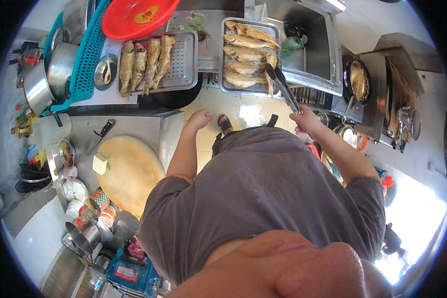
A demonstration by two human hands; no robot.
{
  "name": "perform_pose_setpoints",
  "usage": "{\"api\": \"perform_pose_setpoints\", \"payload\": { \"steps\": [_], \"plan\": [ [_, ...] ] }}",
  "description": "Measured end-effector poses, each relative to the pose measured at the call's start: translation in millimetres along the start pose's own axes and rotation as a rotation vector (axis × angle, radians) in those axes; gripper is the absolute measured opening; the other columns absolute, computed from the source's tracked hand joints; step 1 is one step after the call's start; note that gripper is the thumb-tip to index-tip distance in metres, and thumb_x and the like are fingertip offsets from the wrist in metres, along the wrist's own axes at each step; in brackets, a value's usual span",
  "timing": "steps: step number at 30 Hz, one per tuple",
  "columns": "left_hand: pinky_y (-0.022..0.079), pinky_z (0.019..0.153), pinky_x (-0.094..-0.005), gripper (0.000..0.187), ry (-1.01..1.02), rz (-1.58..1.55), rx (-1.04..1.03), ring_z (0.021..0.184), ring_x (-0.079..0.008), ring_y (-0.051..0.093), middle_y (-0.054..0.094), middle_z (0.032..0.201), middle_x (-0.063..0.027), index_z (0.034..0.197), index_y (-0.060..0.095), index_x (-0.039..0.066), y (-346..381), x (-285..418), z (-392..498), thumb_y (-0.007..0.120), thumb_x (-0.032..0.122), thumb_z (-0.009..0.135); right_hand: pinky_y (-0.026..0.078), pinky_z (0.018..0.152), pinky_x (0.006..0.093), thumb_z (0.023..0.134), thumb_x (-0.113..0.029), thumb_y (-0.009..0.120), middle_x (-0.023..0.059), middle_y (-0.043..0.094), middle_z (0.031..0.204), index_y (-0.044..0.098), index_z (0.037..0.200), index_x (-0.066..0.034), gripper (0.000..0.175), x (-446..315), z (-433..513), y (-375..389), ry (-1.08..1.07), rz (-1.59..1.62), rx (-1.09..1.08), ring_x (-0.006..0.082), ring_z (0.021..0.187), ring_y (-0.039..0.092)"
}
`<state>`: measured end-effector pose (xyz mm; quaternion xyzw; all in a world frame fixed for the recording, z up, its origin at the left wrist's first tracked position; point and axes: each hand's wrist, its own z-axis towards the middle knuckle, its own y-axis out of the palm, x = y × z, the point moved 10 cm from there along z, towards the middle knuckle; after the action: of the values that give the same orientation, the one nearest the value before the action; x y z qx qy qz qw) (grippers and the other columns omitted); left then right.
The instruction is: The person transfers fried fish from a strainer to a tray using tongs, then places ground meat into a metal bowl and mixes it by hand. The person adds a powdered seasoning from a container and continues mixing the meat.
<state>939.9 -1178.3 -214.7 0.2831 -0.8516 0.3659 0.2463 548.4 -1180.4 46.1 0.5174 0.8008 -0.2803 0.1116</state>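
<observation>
My right hand (307, 121) grips the handle end of metal tongs with dark tips (288, 91). The tips close around a browned whole fish (271, 82) at the right side of a perforated metal tray (242, 91). Several other cooked fish (244, 67) lie stacked in a column beside it, heads to the left. My left hand (200, 119) hangs over the floor gap with curled fingers; nothing shows in it. Left of that tray, a second perforated tray (186, 56) holds several browned fish (153, 61) lying side by side.
At right, a dark frying pan (369, 93) with a fish (358, 80) sits on the stove. Beyond the right tray is a metal sink (316, 63). On the left counter are a round chopping board (132, 175), a knife (106, 128), and a teal basket (85, 67) of pots.
</observation>
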Motion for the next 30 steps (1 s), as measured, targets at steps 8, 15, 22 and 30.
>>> {"api": "perform_pose_setpoints", "payload": {
  "steps": [8, 15, 22, 30],
  "plan": [
    [0.051, 0.081, -0.0447, 0.037, 0.004, 0.098, 0.077, 0.095, -0.0359, 0.066, 0.071, 0.098, -0.0178, 0.098, 0.070, 0.006, -18, 24, -24, 0.066, 0.039, 0.083, 0.043, 0.043, 0.0239, 0.095, -0.025, 0.065, -0.0018, 0.048, 0.075, 0.046, 0.132, -0.0083, 0.045, 36, -11, -33, -0.080, 0.236, -0.257, 0.0079, 0.053, 0.051],
    [0.050, 0.089, -0.0437, 0.044, -0.114, 0.123, 0.206, 0.102, -0.0372, 0.065, 0.068, 0.108, -0.0220, 0.109, 0.069, 0.004, -6, 21, -69, 0.065, 0.040, 0.084, 0.047, 0.045, 0.0234, 0.094, -0.023, 0.066, -0.0001, 0.056, 0.075, 0.041, 0.143, -0.0086, 0.056, -37, 5, -122, -0.377, -0.256, -0.263, 0.0078, 0.052, 0.053],
    [0.048, 0.096, -0.0413, 0.053, -0.321, -0.033, 0.262, 0.112, -0.0357, 0.062, 0.066, 0.119, -0.0208, 0.118, 0.066, 0.004, 40, -10, -124, 0.064, 0.043, 0.083, 0.047, 0.045, 0.0289, 0.091, -0.017, 0.064, 0.0079, 0.062, 0.080, 0.051, 0.133, -0.0057, 0.045, -153, -8, -166, -0.594, -0.755, -0.163, 0.0129, 0.048, 0.053],
    [0.049, 0.094, -0.0398, 0.055, -0.448, -0.214, 0.376, 0.109, -0.0326, 0.064, 0.069, 0.114, -0.0184, 0.116, 0.067, 0.003, 107, -44, -179, 0.066, 0.047, 0.084, 0.049, 0.091, 0.0458, 0.083, -0.030, 0.068, 0.0261, 0.066, 0.109, 0.057, 0.128, -0.0046, 0.053, -154, 28, -123, -0.861, -1.100, 0.014, 0.0409, 0.106, 0.063]
  ]
}}
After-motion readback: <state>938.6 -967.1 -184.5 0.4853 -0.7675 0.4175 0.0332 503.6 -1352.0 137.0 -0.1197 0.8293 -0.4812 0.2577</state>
